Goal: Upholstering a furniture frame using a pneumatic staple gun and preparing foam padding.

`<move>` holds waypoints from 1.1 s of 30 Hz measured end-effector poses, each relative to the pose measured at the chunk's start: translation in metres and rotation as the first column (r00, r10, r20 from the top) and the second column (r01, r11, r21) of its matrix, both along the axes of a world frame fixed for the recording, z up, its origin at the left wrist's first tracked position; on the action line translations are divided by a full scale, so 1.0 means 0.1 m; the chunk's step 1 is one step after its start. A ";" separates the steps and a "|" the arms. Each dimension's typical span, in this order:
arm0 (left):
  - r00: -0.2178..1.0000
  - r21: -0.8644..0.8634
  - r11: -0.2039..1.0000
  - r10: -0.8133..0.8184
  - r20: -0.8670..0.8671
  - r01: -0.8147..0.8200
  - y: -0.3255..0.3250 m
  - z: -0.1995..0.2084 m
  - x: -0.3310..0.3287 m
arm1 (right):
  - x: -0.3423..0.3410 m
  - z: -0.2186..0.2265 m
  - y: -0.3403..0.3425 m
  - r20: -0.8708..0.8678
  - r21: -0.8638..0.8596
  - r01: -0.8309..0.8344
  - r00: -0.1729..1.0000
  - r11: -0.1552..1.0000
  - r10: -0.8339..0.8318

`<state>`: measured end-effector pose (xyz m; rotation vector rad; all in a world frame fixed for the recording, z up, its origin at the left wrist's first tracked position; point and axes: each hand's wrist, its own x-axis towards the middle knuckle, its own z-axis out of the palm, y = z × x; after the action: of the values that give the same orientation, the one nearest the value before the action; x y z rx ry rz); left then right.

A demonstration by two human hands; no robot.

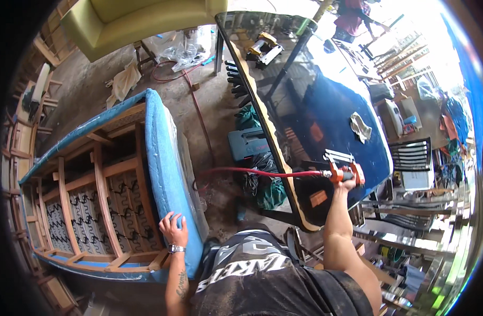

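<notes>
My right hand (349, 183) is wrapped around the handle of an orange air staple gun (333, 171), low over the glossy dark tabletop (341, 110). A red air hose (267, 173) runs left from the gun, across the table's edge. On the left, a sofa frame (102, 195) lies with its wooden slats and zigzag springs exposed. Blue foam (165, 152) covers its outer side. My left hand (173, 229) rests on that foam near the frame's corner, fingers apart and holding nothing.
A second, yellow-and-black staple gun (264, 49) lies at the table's far end, and a crumpled scrap (361, 128) nearer. Beneath the table stands a teal tool case (247, 144). A yellow-green sofa (131, 26) is at the back; chairs (412, 154) crowd the right.
</notes>
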<state>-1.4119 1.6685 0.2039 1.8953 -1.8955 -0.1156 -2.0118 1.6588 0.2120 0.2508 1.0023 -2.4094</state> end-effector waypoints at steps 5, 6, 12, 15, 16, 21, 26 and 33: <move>0.999 0.030 0.999 0.037 0.012 -0.038 -0.08 0.05 -0.08 | -0.32 -0.31 0.25 -0.028 -0.053 0.106 0.994 0.993 -0.108; 0.999 0.041 0.998 0.038 0.013 -0.039 -0.12 0.05 -0.08 | -0.23 -0.33 0.27 -0.016 -0.058 0.103 0.994 0.993 -0.104; 0.988 0.138 0.981 0.143 -0.060 -0.134 -0.30 0.21 -0.08 | 0.01 -0.26 -0.01 -0.097 0.538 0.071 0.995 0.840 -0.022; 0.967 0.126 0.975 0.199 -0.156 -0.181 -0.46 0.21 -0.05 | 0.18 -0.20 -0.16 -0.207 0.825 0.195 0.978 0.531 -0.037; 0.968 0.117 0.977 0.195 -0.160 -0.178 -0.55 0.22 -0.04 | 0.22 -0.16 -0.12 -0.247 0.879 0.241 0.968 0.411 -0.040; 0.955 0.054 0.984 0.178 -0.236 -0.170 -1.32 0.29 0.04 | -0.03 -0.01 -0.52 -0.403 0.884 0.394 0.915 -0.251 0.015; 0.963 0.038 0.991 0.133 -0.234 -0.127 -2.22 0.21 0.12 | 0.65 -0.18 -1.43 -0.613 0.330 0.944 0.211 0.004 0.761; 0.947 0.016 0.999 0.053 -0.316 -0.051 -3.14 0.15 0.21 | 1.90 -0.42 -3.06 -0.226 0.804 0.564 -0.002 0.187 0.974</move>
<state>-1.3910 1.3541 0.2185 1.8045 -1.6304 -0.3871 -1.8221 1.3532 0.1696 -1.5191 2.6411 -0.4107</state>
